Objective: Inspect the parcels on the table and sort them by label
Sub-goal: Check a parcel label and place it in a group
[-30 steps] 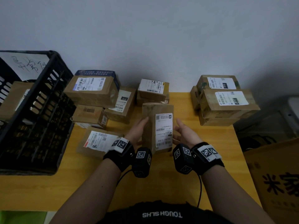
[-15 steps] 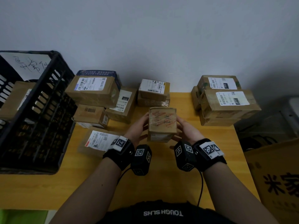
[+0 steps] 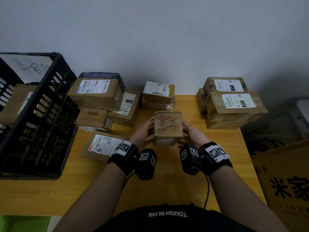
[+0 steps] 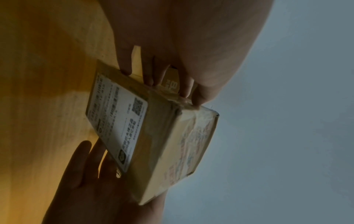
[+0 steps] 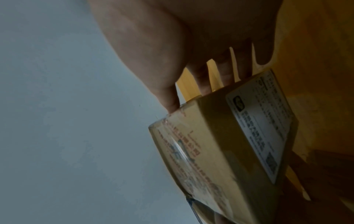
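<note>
I hold a small brown cardboard parcel (image 3: 168,127) between both hands just above the middle of the yellow table (image 3: 167,190). Its taped face with red print points up. Its white shipping label (image 3: 167,141) sits on the side turned toward me and is also visible in the left wrist view as the label (image 4: 116,125) and in the right wrist view as the label (image 5: 268,136). My left hand (image 3: 143,133) grips the parcel's left end, thumb near the top edge, fingers lower. My right hand (image 3: 192,133) grips the right end the same way.
A black slatted crate (image 3: 41,114) with a parcel inside stands at the left. Labelled parcels are stacked at the back left (image 3: 97,92), back middle (image 3: 158,92) and back right (image 3: 232,104). One lies flat near my left wrist (image 3: 102,144). A large carton (image 3: 284,181) stands right of the table.
A second ago the parcel stood upright with its label facing me. It has been tipped away, so the taped face is now on top. Both hands kept hold.
</note>
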